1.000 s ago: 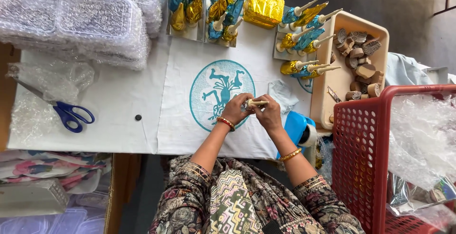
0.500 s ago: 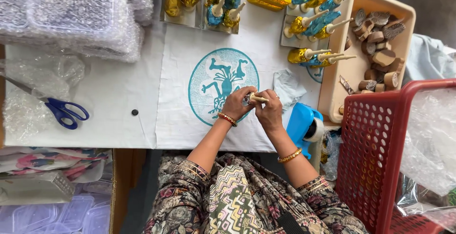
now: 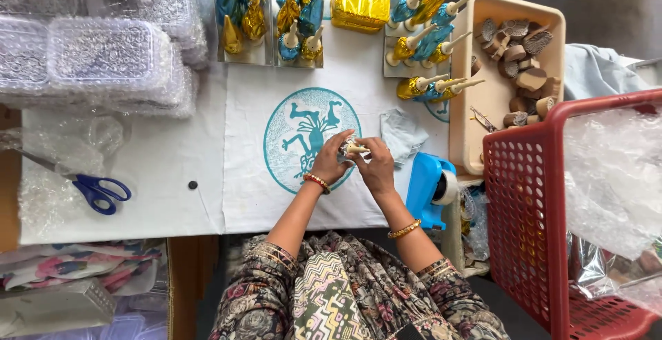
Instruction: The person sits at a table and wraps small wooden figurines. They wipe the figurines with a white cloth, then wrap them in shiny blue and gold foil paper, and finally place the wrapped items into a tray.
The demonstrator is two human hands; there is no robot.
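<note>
Both hands meet at the centre of the white cloth (image 3: 172, 167). The left hand (image 3: 329, 162) and right hand (image 3: 376, 167) are pressed close together, fingertips pinching one small pale stick piece (image 3: 355, 149) wrapped in a bit of clear film; it sits right between them, over the 3 o'clock edge of the round teal emblem (image 3: 303, 136) printed on the cloth.

Counting now. One pair of blue-handled scissors (image 3: 96, 192) at 9 o'clock, lying on crinkled clear wrap. One small black dot (image 3: 193, 185) on the cloth, between scissors and emblem. One blue tape dispenser (image 3: 427, 188) just beside the right hand at 3 o'clock. One gold foil block (image 3: 360, 2) at 12 o'clock.

Foil-wrapped cones with pale sticks: a blue and gold group in a clear tray (image 3: 241, 9) at 11 o'clock, another tray (image 3: 300, 19) next to it, and a third cluster (image 3: 427, 30) at 1 o'clock, some lying on their sides. I cannot give an exact count; they overlap.

Stacks of clear embossed plastic boxes (image 3: 89, 57) fill 10 o'clock. A beige tray (image 3: 496, 98) at 2 o'clock holds brown wooden pieces, roughly a dozen. One red perforated basket (image 3: 531, 216) at 4 o'clock, filled with clear film. One crumpled pale blue cloth scrap (image 3: 403, 133) lies just beyond the right hand.
</note>
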